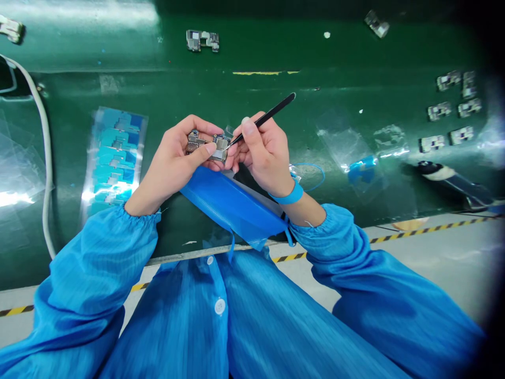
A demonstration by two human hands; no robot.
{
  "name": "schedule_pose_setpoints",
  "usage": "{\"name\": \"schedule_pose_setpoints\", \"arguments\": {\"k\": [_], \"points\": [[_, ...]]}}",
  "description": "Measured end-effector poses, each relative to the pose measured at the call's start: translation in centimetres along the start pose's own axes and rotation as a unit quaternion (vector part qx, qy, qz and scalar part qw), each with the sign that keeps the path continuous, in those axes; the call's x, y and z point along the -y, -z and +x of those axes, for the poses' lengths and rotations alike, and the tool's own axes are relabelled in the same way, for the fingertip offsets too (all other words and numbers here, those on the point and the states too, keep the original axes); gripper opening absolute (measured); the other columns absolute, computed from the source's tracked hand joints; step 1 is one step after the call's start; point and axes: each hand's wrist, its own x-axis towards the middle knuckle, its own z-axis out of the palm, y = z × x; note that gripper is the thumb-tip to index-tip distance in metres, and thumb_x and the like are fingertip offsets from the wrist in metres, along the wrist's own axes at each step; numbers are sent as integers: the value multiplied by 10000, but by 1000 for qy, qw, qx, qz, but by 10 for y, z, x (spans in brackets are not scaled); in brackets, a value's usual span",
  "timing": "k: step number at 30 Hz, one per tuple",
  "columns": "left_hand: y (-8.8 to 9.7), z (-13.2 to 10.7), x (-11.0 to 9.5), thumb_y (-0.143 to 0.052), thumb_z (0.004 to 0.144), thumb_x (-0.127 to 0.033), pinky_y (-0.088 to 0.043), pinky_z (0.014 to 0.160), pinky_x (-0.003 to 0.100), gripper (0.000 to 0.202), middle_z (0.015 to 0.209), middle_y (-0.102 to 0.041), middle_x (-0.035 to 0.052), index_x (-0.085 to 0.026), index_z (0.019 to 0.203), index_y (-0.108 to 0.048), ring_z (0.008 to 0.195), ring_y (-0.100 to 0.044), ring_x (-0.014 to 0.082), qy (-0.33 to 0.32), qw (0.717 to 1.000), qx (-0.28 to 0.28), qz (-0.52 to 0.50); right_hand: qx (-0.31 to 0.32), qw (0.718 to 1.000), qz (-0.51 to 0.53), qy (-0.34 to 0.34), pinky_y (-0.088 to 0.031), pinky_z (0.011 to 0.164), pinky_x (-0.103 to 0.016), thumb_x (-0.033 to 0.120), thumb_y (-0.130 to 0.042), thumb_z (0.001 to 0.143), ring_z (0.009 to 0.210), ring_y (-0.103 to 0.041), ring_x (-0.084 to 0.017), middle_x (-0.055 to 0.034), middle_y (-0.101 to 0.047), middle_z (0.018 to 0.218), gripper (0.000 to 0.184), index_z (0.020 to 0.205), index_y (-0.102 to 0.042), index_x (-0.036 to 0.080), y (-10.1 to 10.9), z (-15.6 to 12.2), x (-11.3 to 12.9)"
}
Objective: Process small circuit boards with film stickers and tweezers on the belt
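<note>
Between the thumb and fingers of my left hand (177, 150) is a small circuit board (221, 150) with silvery metal shields, held just above the green mat. My right hand (262, 150) grips black tweezers (276, 108) like a pen, their tip pointing down at the board's right end. Whether the tip touches the board I cannot tell. The fingertips of both hands meet close around that end. A blue plastic sheet (236, 202) lies under my hands near the table edge. My right wrist wears a blue band (291, 195).
A clear sheet with blue die-cut film pieces (114, 158) lies left, beside a white cable (45, 137). One board (202, 40) rests at the back, several more (450, 110) at right. A dark-handled tool (453, 184) and a blue film piece (361, 169) lie right.
</note>
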Motion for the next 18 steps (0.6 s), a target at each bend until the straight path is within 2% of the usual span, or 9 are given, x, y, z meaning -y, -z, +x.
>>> {"name": "schedule_pose_setpoints", "arguments": {"k": [5,12,18], "points": [[1,0,0,-913,942,-383,-728,796,361,338,970,-812,54,-211,1161,-721,783,-802,203,2,1000,0,3,-3,1000,-6,-10,-579,484,-231,786,-657,1028,622,-749,-154,55,-666,698,517,1010,-547,281,-1,-1,0],[0,0,0,-894,940,-305,-716,780,347,292,955,-806,48,-198,1151,-722,752,-791,192,4,1000,-1,-12,5,1000,5,-10,-574,476,-236,793,-667,1019,605,-738,-156,55,-650,672,532,979,-542,277,-2,-1,1],[0,0,1,-875,964,-325,-708,784,362,285,954,-795,49,-205,1161,-709,764,-795,203,4,1000,0,5,-5,1000,-18,-18,-586,499,-243,791,-651,1030,638,-736,-159,47,-644,704,517,1018,-545,285,0,-1,-2]]}}
